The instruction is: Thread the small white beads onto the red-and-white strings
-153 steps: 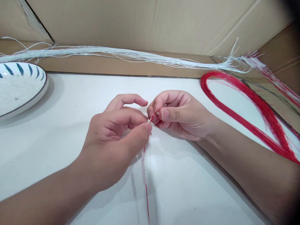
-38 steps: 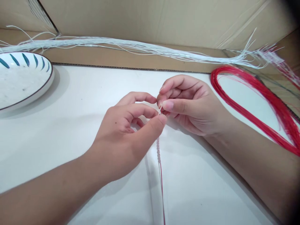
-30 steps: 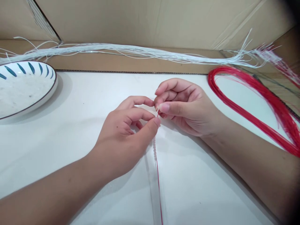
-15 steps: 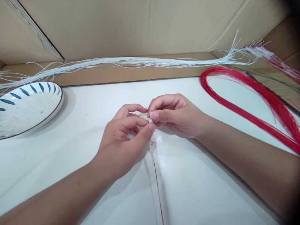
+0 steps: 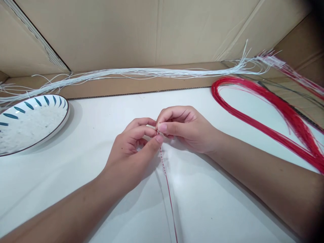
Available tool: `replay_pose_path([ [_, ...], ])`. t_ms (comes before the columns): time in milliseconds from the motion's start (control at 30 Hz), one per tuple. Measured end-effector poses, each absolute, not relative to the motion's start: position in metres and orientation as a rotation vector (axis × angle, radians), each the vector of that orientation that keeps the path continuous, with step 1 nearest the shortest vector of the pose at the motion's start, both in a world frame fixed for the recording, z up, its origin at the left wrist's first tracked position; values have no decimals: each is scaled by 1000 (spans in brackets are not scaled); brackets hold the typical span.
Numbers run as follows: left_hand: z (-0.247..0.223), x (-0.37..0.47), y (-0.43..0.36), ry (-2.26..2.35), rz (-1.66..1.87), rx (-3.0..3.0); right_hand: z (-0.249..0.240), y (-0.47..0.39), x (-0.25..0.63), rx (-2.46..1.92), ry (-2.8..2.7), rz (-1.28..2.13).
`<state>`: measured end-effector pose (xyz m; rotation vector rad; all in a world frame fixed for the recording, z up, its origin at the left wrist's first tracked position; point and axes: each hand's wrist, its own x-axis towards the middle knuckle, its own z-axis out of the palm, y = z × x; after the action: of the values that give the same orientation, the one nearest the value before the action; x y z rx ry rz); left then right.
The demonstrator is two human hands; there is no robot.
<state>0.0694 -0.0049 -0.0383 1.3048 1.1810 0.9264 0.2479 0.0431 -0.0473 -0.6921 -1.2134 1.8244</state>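
A thin red wire (image 5: pixel 169 195) runs from the near edge of the view up to my fingertips. Its upper stretch is wound with a fine pale strand (image 5: pixel 162 160), which gives it a red-and-white banded look. My left hand (image 5: pixel 138 145) pinches the wire between thumb and forefinger. Just above that grip, my right hand (image 5: pixel 184 128) pinches the top of the wire with thumb and forefinger. The two hands almost touch, and the wire's tip is mostly hidden between the fingers.
At the left stands a white plate (image 5: pixel 37 118) with blue-green strokes and small clear pieces in it. Bundled white wires (image 5: pixel 152 72) lie along the cardboard at the back. A looped bundle of red wires (image 5: pixel 243 116) rests on the white table (image 5: pixel 215 209) at the right.
The whole view has tilted slightly, so things sit a little lower. The winding below my left thumb looks thinner and more evenly banded than before. Both hands keep their pinch.
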Motion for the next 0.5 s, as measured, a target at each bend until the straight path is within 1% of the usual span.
replay_pose_path([
  [200,-35,73,-3,1203,999,1222,-51,43,251,-814,-1283,1716],
  [300,-37,71,-2,1235,1082,1155,-52,47,252,-924,-1332,1584],
  [400,-40,68,0,1288,1183,1119,-53,49,250,-1126,-1564,1345],
  [500,-44,66,1,1280,1277,1077,-55,47,249,-1208,-1970,989],
])
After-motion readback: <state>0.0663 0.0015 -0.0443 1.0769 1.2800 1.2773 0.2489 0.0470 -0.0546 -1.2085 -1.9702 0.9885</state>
